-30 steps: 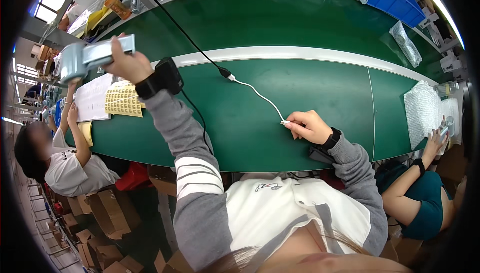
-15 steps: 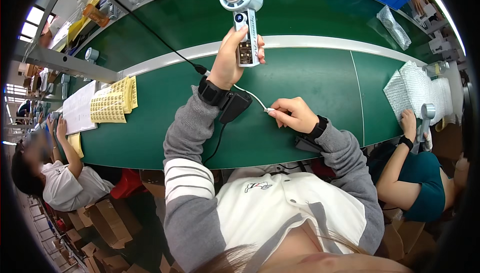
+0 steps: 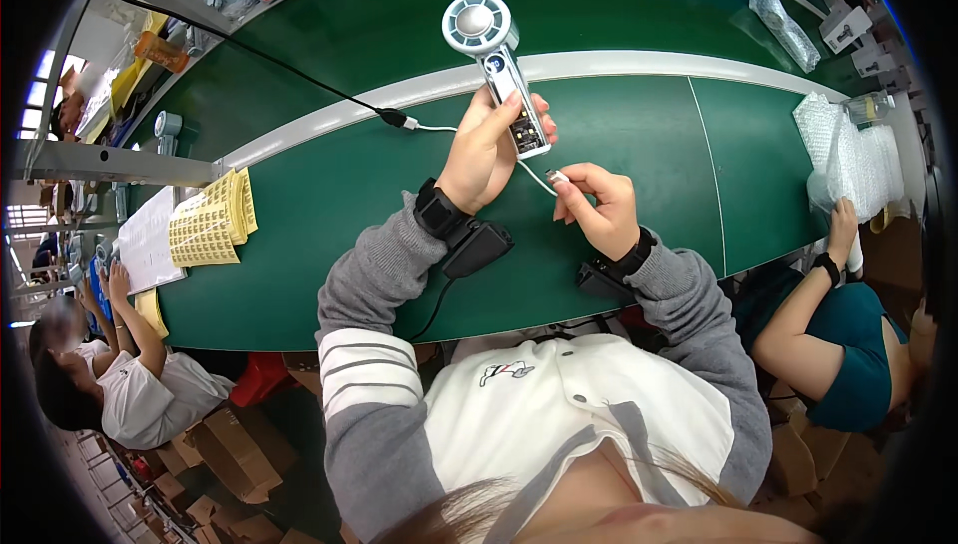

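left hand point(image 3: 481, 157) wrapped round handheld fan point(image 3: 505, 73); right hand point(image 3: 607, 207) pinches white cable point(image 3: 436, 129) at plug point(image 3: 556, 176), seemingly just clear of fan.

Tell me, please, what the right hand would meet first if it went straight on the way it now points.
Probably the lower end of the fan, held in the left hand just ahead of the white plug in the right hand, though depth is unclear here.

Handheld fan point(image 3: 502, 73) in left hand point(image 3: 477, 157), white cable plug point(image 3: 557, 177) in right hand point(image 3: 607, 207).
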`<state>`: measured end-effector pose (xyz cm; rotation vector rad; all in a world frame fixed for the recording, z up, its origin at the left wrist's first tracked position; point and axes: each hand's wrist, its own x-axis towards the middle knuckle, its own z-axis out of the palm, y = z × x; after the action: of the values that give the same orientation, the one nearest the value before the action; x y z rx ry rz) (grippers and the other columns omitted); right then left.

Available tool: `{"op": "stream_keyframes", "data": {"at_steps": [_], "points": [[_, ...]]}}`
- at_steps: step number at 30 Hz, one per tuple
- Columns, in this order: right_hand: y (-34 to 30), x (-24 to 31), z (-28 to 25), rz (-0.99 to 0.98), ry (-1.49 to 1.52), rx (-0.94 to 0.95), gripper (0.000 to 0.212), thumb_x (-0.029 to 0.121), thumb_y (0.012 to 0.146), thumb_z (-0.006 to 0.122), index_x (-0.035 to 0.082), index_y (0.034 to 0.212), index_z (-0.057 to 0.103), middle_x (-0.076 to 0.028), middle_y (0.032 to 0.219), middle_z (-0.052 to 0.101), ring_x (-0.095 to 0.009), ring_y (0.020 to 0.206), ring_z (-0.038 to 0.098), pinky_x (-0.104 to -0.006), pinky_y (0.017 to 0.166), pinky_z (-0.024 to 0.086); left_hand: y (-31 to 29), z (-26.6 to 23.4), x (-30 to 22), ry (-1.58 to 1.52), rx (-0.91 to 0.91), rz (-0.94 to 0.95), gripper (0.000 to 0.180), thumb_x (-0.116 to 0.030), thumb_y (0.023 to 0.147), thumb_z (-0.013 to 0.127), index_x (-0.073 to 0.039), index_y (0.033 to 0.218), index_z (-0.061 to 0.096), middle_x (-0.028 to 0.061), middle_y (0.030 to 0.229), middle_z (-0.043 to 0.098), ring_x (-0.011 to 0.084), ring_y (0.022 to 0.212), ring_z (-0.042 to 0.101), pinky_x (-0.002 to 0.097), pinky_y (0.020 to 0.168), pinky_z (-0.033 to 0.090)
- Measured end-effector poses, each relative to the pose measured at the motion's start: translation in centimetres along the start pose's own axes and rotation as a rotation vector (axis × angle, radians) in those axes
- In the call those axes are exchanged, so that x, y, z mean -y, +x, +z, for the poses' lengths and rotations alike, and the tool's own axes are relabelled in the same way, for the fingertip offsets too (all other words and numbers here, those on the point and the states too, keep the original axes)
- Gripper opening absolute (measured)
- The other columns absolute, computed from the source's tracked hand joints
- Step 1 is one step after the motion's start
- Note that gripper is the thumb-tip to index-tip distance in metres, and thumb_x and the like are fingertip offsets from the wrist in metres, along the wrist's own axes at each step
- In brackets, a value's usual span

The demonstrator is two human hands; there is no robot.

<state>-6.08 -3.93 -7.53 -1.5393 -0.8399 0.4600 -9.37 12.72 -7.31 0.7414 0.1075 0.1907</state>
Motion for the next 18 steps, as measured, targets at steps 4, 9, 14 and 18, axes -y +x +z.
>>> {"op": "stream_keyframes", "data": {"at_steps": [4,9,14,18], "points": [[0.16,-0.22,0.02,-0.021,-0.024,-0.010,0.012,0.006,0.085,0.050,-0.005,0.086,0.054,-0.005,0.060,0.057,-0.008,0.049,0.052,-0.0188,0.044,0.040,-0.42,0.54,0.62,-0.005,0.049,0.011,0.031,-0.013,0.087,0.048,-0.003,0.110,0.030,0.0142,0.098,0.051,0.0259,0.086,0.057,0.0387,0.076,0.048],[-0.09,-0.59,-0.27,0.002,0.021,-0.003,0.012,0.006,0.086,0.049,-0.005,0.088,0.054,-0.006,0.060,0.057,-0.008,0.050,0.053,-0.0190,0.045,0.041,-0.51,0.34,1.14,0.069,0.083,0.042,0.038,-0.009,0.085,0.051,-0.004,0.112,0.026,0.0169,0.103,0.050,0.0313,0.096,0.055,0.0414,0.081,0.047],[0.05,-0.87,-0.72,0.047,0.070,-0.018,0.013,0.007,0.086,0.048,-0.005,0.088,0.054,-0.006,0.060,0.056,-0.009,0.051,0.053,-0.0188,0.046,0.042,-0.32,0.17,1.11,0.059,0.130,0.066,0.038,-0.010,0.085,0.051,-0.005,0.113,0.026,0.0180,0.105,0.050,0.0327,0.099,0.054,0.0417,0.081,0.048],[0.01,-0.25,-0.54,-0.007,0.059,-0.011,0.014,0.008,0.087,0.047,-0.004,0.087,0.054,-0.006,0.060,0.056,-0.009,0.051,0.053,-0.0185,0.046,0.041,-0.77,0.98,0.83,-0.067,0.109,-0.031,0.039,-0.012,0.085,0.051,-0.005,0.114,0.025,0.0180,0.106,0.049,0.0325,0.098,0.055,0.0417,0.080,0.048]]}}
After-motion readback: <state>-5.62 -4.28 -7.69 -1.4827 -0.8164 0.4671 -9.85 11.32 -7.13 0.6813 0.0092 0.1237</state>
